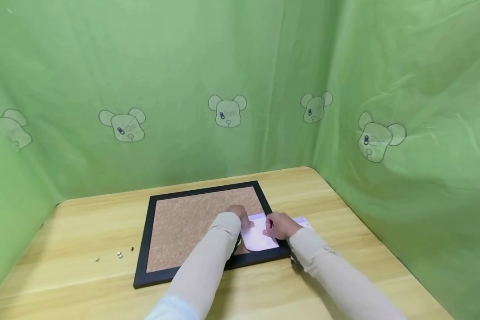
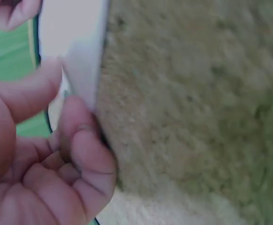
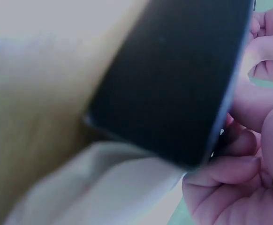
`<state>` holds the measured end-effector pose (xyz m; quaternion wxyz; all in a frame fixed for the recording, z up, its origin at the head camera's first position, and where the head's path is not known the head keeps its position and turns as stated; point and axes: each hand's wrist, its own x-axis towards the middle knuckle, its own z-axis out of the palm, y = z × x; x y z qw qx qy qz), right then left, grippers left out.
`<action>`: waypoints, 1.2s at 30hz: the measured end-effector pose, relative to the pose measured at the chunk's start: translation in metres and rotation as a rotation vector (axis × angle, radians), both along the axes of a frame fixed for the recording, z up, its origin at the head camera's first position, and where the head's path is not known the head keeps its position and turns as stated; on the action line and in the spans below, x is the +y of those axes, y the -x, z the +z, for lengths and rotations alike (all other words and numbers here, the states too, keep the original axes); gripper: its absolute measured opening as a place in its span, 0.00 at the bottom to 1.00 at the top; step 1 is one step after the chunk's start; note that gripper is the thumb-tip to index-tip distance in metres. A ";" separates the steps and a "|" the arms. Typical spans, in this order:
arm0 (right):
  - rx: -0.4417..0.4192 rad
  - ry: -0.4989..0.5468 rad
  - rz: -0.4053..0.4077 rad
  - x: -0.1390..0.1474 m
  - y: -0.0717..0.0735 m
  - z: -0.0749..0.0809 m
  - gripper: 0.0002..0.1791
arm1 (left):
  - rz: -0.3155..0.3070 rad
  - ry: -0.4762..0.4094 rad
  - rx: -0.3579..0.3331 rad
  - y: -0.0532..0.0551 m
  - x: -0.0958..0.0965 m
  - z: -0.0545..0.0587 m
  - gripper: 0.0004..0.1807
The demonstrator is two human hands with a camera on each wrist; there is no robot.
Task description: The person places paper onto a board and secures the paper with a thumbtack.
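Observation:
A pale lilac sheet of paper (image 1: 257,238) with a darker purple top lies over the right part of a cork board (image 1: 184,231) framed in black. My left hand (image 1: 240,214) pinches the sheet's edge between thumb and curled finger; the left wrist view shows the white edge (image 2: 82,56) between them. Opposite it, my right hand (image 1: 281,226) has thumb and fingers drawn together on the sheet, beside the board's right side. In the right wrist view the black frame (image 3: 169,84) hides part of its fingertips.
Another purple-topped paper (image 1: 302,221) lies on the wooden table (image 1: 324,200), right of the board. To the board's left are several small metallic pieces (image 1: 119,254) and a dark one (image 1: 132,249). Green curtains (image 1: 176,66) enclose the table's back and sides.

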<state>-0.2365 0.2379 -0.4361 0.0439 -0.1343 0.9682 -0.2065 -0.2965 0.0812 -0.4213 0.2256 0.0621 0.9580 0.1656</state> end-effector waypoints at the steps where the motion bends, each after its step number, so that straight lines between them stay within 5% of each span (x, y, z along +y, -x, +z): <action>1: -0.005 -0.005 0.003 0.000 0.001 0.000 0.16 | -0.014 0.002 -0.026 -0.001 -0.002 0.001 0.20; 8: -0.015 -0.012 -0.026 -0.003 0.003 0.003 0.16 | -0.096 -0.015 -0.003 -0.014 -0.012 0.013 0.32; 18: -0.012 -0.012 -0.022 -0.002 0.002 0.003 0.16 | -0.237 -0.056 -0.014 -0.026 -0.027 0.016 0.33; 22: -0.017 -0.022 -0.031 -0.001 0.000 0.004 0.16 | -0.238 -0.154 -0.010 -0.036 -0.033 0.020 0.33; 27: -0.021 -0.014 -0.010 -0.003 -0.002 0.005 0.16 | -0.211 -0.289 0.083 -0.050 -0.052 0.021 0.31; 36: -0.028 0.012 -0.023 -0.005 0.003 0.001 0.16 | -0.050 -0.628 0.264 -0.077 -0.104 0.031 0.23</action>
